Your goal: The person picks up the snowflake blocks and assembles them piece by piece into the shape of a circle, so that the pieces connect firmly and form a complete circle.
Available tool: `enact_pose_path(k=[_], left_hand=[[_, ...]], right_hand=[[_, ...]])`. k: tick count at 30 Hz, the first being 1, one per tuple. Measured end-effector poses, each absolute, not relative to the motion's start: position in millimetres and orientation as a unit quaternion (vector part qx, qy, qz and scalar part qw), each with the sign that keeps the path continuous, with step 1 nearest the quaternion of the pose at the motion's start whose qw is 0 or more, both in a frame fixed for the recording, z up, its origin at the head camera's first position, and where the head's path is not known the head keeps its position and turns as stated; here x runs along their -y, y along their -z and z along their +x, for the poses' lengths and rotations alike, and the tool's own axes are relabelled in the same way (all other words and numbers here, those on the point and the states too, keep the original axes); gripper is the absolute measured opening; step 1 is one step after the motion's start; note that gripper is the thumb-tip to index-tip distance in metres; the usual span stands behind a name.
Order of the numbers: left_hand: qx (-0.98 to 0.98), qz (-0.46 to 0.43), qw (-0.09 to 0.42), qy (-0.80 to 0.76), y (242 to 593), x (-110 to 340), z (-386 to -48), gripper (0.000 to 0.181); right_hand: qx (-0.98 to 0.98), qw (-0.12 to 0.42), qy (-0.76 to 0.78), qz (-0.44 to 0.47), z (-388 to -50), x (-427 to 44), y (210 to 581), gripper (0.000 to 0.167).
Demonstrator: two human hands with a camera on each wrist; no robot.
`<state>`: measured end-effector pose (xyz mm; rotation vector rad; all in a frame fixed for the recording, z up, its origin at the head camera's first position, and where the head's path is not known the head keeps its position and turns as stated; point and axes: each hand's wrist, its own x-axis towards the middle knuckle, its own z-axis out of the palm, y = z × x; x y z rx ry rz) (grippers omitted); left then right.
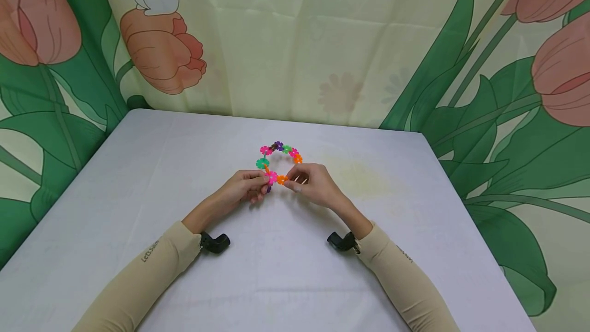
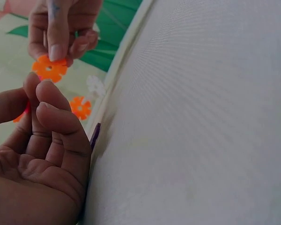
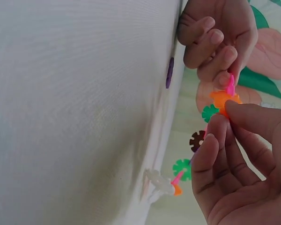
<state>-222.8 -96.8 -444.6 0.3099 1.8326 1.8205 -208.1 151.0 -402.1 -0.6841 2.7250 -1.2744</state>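
A ring of interlocking plastic snowflake discs in pink, green, orange, purple and brown is held over the table between both hands. My left hand [image 1: 246, 186] pinches a pink snowflake disc [image 1: 272, 177] at the ring's near side. Thumb and fingers of my right hand [image 1: 314, 182] grip the orange snowflake disc [image 3: 220, 101] beside it; the two discs meet edge to edge, though how far they interlock is hard to see. The far side carries a teal-green disc [image 1: 262, 163], a brown disc [image 3: 197, 141] and a whitish translucent disc [image 3: 159, 182].
A loose purple disc [image 3: 170, 73] appears on the white-covered table [image 1: 276, 265], close below my left hand. Black wrist cameras [image 1: 215, 243] sit at both sleeve cuffs. Behind the table hangs a curtain [image 1: 295, 40] with tulip prints.
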Motion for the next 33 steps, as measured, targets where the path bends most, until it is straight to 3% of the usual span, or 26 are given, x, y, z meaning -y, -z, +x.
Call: enact_pose_path(k=[24,33], left_hand=[[-0.683,0.104,0.269,-0.671,443.5,95.4,-220.6,0.037],[-0.684,0.119,0.260,-0.671,443.4,95.5,-219.4,0.030]], right_hand=[[-0.898,-0.019,0.361,-0.251,-200.6,-142.9,401.9,0.004],[-0.892,-0.048,0.362,-0.266,-197.9,-141.3,403.2,0.004]])
